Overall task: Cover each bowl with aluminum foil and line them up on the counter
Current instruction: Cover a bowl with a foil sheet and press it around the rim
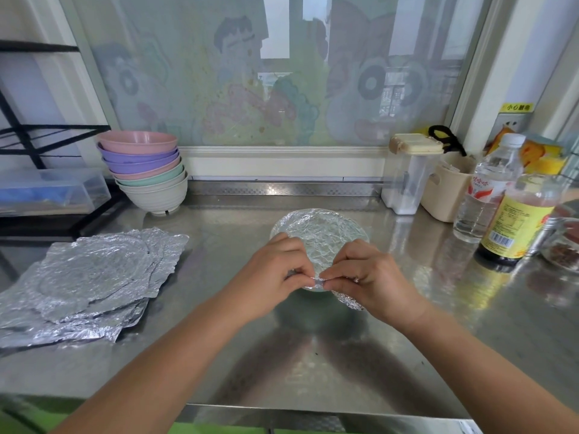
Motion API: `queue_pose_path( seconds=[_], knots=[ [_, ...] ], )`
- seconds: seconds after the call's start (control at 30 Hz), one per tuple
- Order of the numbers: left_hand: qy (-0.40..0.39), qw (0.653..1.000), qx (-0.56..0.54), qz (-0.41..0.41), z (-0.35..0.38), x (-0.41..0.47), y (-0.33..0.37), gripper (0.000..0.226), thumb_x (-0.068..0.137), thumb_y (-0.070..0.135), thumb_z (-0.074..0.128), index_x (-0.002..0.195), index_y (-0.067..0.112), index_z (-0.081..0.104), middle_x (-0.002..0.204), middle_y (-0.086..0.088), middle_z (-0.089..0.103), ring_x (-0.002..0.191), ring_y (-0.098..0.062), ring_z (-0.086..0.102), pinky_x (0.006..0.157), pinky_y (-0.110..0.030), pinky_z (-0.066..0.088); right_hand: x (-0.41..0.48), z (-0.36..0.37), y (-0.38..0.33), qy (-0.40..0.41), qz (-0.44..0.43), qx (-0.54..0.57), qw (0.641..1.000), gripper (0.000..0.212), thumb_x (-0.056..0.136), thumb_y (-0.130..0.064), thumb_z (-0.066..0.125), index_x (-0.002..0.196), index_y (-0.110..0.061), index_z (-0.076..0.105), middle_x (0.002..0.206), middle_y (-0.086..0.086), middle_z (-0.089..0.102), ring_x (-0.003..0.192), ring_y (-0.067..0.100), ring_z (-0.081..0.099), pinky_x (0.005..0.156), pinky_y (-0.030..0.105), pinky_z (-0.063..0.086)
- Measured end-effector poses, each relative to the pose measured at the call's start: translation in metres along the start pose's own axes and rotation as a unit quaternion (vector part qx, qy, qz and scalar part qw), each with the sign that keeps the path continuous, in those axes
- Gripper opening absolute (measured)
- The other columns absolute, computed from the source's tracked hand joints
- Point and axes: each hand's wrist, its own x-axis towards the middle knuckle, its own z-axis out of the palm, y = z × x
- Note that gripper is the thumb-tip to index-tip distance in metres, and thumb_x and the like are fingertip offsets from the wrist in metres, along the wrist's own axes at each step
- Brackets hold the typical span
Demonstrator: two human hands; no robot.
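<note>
A bowl sits in the middle of the steel counter (pixel 282 355), its top covered by crinkled aluminum foil (pixel 319 233). Only a sliver of its pale green wall (pixel 313 294) shows under the foil. My left hand (pixel 275 270) and my right hand (pixel 369 274) meet at the bowl's near rim, each pinching the foil edge between thumb and fingers. A stack of several uncovered bowls (pixel 147 170), pink, purple, green and cream, stands at the back left. A pile of loose foil sheets (pixel 84 277) lies flat on the counter to the left.
At the right stand a water bottle (pixel 488 189), a yellow-labelled sauce bottle (pixel 517 223), a clear lidded container (pixel 407 177), a cream holder (pixel 448 189) and a small glass jar (pixel 564 245). A black rack with a plastic box (pixel 47 192) occupies the left. A window backs the counter.
</note>
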Motion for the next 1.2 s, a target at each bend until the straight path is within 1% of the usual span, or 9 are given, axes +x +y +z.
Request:
queue_pose_path(
  seconds=[0.17,0.27,0.37,0.5,0.63,0.77,0.9,1.1,1.2],
  knots=[
    [-0.018,0.997,-0.064,-0.038,-0.014,0.001,-0.012,0.012,0.076,0.026,0.076,0.075,0.016,0.070,0.078,0.011,0.058,0.082,-0.008,0.051,0.077,-0.019,0.041,-0.002,-0.019,0.005,0.007,0.025,0.000,1.000,0.027,0.082,-0.044,0.067,0.090,-0.022,0.080,0.089,-0.007,0.065,0.087,0.012,0.058,0.081,0.027,0.046],
    [-0.040,0.994,-0.083,-0.051,-0.017,0.001,-0.016,0.013,0.074,0.028,0.077,0.074,0.017,0.071,0.078,0.009,0.059,0.082,-0.010,0.055,0.076,-0.025,0.045,-0.003,-0.017,0.008,-0.008,0.025,0.013,1.000,0.026,0.081,-0.044,0.069,0.088,-0.022,0.080,0.086,-0.006,0.064,0.085,0.012,0.057,0.078,0.028,0.047],
    [-0.034,0.993,-0.093,-0.057,-0.016,0.000,-0.016,0.014,0.074,0.028,0.077,0.075,0.016,0.071,0.079,0.009,0.059,0.082,-0.012,0.056,0.076,-0.030,0.049,-0.002,-0.011,0.008,0.001,0.018,0.005,1.000,0.024,0.078,-0.042,0.074,0.085,-0.020,0.080,0.083,-0.005,0.063,0.083,0.011,0.056,0.075,0.026,0.047],
    [-0.032,0.995,-0.083,-0.054,-0.015,0.000,-0.016,0.014,0.072,0.026,0.079,0.074,0.016,0.069,0.078,0.009,0.059,0.082,-0.010,0.055,0.075,-0.032,0.049,-0.004,-0.009,0.008,0.019,0.014,-0.001,1.000,0.025,0.078,-0.042,0.072,0.082,-0.019,0.080,0.083,-0.008,0.060,0.083,0.007,0.056,0.076,0.021,0.047],
    [-0.019,0.997,-0.058,-0.043,-0.012,0.000,-0.012,0.015,0.073,0.024,0.079,0.073,0.017,0.066,0.078,0.010,0.057,0.082,-0.005,0.051,0.074,-0.027,0.047,-0.004,-0.006,0.008,0.030,0.017,0.004,0.999,0.023,0.076,-0.040,0.075,0.081,-0.018,0.079,0.082,-0.011,0.058,0.081,0.007,0.055,0.075,0.018,0.046],
    [0.013,0.998,-0.047,-0.045,-0.009,-0.004,-0.010,0.016,0.072,0.026,0.079,0.073,0.015,0.067,0.078,0.011,0.056,0.081,-0.007,0.051,0.075,-0.023,0.044,-0.007,-0.003,0.008,0.056,0.024,0.000,0.998,0.024,0.076,-0.040,0.074,0.080,-0.017,0.079,0.080,-0.004,0.062,0.082,0.009,0.055,0.075,0.017,0.046],
    [0.027,0.997,-0.051,-0.050,-0.007,-0.006,-0.010,0.016,0.072,0.028,0.079,0.073,0.016,0.068,0.079,0.010,0.057,0.081,-0.010,0.054,0.075,-0.026,0.046,-0.012,0.001,0.007,0.078,0.033,0.005,0.996,0.028,0.077,-0.040,0.072,0.081,-0.013,0.079,0.080,0.000,0.062,0.083,0.010,0.055,0.076,0.016,0.046],
    [0.030,0.997,-0.055,-0.051,-0.008,-0.007,-0.010,0.019,0.071,0.038,0.077,0.074,0.022,0.068,0.081,0.012,0.056,0.083,-0.009,0.055,0.077,-0.025,0.045,-0.013,-0.003,0.005,0.070,0.022,-0.007,0.997,0.030,0.077,-0.042,0.073,0.087,-0.014,0.079,0.087,-0.002,0.064,0.087,0.013,0.058,0.079,0.019,0.047],
    [0.043,0.996,-0.050,-0.056,-0.010,-0.006,-0.010,0.026,0.068,0.042,0.079,0.076,0.019,0.071,0.082,0.010,0.057,0.084,-0.009,0.054,0.078,-0.022,0.044,-0.013,-0.021,0.012,0.061,0.053,0.024,0.996,0.028,0.078,-0.040,0.075,0.092,-0.016,0.079,0.094,-0.004,0.065,0.094,0.013,0.061,0.084,0.024,0.048]
  ],
)
